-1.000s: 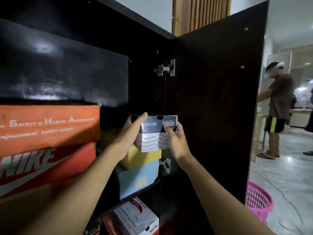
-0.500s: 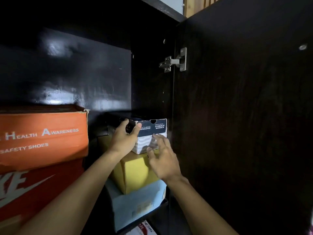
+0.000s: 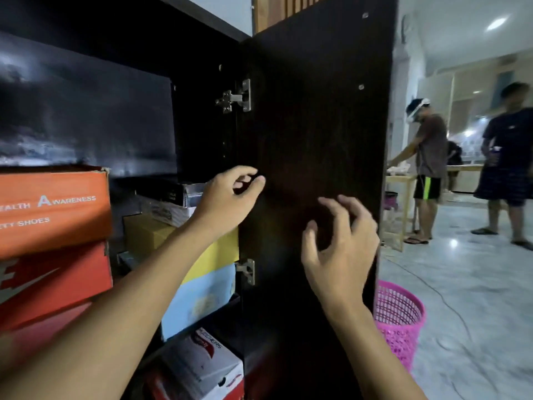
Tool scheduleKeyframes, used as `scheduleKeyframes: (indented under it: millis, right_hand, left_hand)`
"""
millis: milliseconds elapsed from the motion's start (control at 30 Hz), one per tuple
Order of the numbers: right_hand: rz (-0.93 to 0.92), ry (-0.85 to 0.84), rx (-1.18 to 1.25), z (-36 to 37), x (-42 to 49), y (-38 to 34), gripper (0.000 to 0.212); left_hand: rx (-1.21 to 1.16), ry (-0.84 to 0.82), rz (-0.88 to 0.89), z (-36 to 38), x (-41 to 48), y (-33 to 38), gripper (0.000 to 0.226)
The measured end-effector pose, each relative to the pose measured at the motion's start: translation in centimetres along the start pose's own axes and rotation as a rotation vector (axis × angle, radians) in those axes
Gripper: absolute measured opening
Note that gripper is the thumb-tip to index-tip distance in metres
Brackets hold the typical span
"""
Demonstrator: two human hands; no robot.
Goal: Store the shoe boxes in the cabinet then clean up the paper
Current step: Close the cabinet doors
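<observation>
Empty hands (image 3: 288,226) before stacked shoe boxes (image 3: 173,203)

1. My left hand (image 3: 227,197) is raised at the end of an outstretched forearm, fingers (image 3: 248,171) curled loosely, holding nothing.
2. My right hand (image 3: 340,249) hangs lower and nearer, fingers (image 3: 352,206) spread and bent, empty.

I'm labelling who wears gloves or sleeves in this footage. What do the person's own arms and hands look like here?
Both are bare. The left hand and right hand wear no gloves, and no rings, watch or bands show. Both forearms are uncovered right to the bottom edge of the picture, so no sleeve is in view. No markings are visible, though the picture is somewhat blurred.
</observation>
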State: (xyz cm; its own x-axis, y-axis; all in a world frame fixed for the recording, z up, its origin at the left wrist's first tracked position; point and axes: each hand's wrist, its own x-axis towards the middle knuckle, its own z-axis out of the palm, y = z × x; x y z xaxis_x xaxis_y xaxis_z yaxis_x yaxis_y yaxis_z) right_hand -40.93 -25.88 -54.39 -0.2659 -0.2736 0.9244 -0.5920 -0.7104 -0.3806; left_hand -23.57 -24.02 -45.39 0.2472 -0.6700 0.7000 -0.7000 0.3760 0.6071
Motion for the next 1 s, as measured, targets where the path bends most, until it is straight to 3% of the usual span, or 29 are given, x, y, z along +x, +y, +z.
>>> scheduleKeyframes:
  millis: [67,133,200,267,467,600,700,833,933,1000]
  right_hand:
    - [0.207,0.036,-0.053,-1.7,0.7,1.6,0.060]
    - [0.421,-0.115,0.048,-2.4,1.3,3.1,0.074]
    - [0.538,-0.263,0.223,-2.8,1.8,4.1,0.072]
    - [0.562,-0.297,0.288,-3.2,1.9,4.5,0.061]
    - [0.418,-0.352,0.421,-4.9,-0.4,2.0,0.036]
    - [0.102,-0.375,0.493,-4.2,-3.4,-2.5,0.046]
    - [-0.037,-0.438,0.528,-1.7,-5.6,-5.8,0.057]
    - [-0.075,-0.554,0.558,2.7,-8.0,-10.6,0.058]
    - [-0.025,-0.685,0.554,5.5,-8.8,-13.5,0.060]
    - [-0.025,-0.733,0.531,6.8,-9.0,-14.6,0.061]
  left_hand:
    - [-0.055,-0.099,0.017,1.5,-0.6,3.0,0.042]
    - [-0.083,-0.204,0.010,2.9,-1.3,5.5,0.063]
    - [-0.098,-0.285,-0.002,4.1,-2.0,7.7,0.065]
    - [-0.121,-0.309,-0.010,4.9,-2.6,9.4,0.062]
    - [-0.097,-0.277,-0.002,3.9,-4.9,11.0,0.067]
    - [-0.006,0.037,0.052,0.0,-6.9,10.3,0.062]
    - [-0.043,0.083,-0.006,-5.1,-7.4,7.8,0.044]
    - [-0.049,0.162,-0.127,-10.9,-7.4,4.5,0.059]
    - [-0.042,0.208,-0.149,-13.2,-7.2,2.5,0.034]
    - [0.012,0.217,-0.144,-14.1,-6.7,1.6,0.037]
